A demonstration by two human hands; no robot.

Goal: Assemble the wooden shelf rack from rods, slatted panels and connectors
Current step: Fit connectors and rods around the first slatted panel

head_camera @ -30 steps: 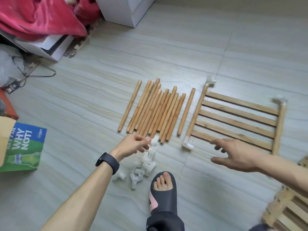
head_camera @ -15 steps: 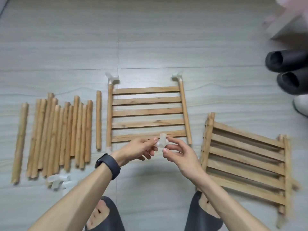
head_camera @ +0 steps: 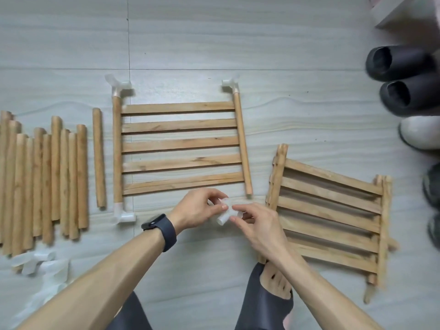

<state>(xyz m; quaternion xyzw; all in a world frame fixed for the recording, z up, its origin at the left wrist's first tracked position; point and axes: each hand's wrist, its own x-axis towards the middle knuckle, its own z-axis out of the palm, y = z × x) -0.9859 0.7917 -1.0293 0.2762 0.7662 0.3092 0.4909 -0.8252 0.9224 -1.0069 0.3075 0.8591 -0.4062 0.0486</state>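
Observation:
A slatted wooden panel [head_camera: 181, 144] lies flat on the floor in front of me. White plastic connectors sit on three of its corners: far left [head_camera: 119, 85], far right [head_camera: 229, 84] and near left [head_camera: 123, 216]. Its near right rod end [head_camera: 248, 191] is bare. Just below that end, my left hand [head_camera: 200, 208] and my right hand [head_camera: 257, 222] both pinch one white connector [head_camera: 226, 211]. Several loose wooden rods [head_camera: 47, 182] lie in a row at the left. More white connectors [head_camera: 40, 260] lie at the lower left.
A stack of further slatted panels [head_camera: 331, 210] lies at the right, tilted. Dark and white shoes [head_camera: 404, 77] line the right edge. My feet in dark slippers [head_camera: 269, 303] are at the bottom. A single rod [head_camera: 98, 158] lies beside the panel.
My view swung from the rods to the panel. My left hand picked a connector from the pile and carried it to the right hand; both now hold it near the panel's bare corner.

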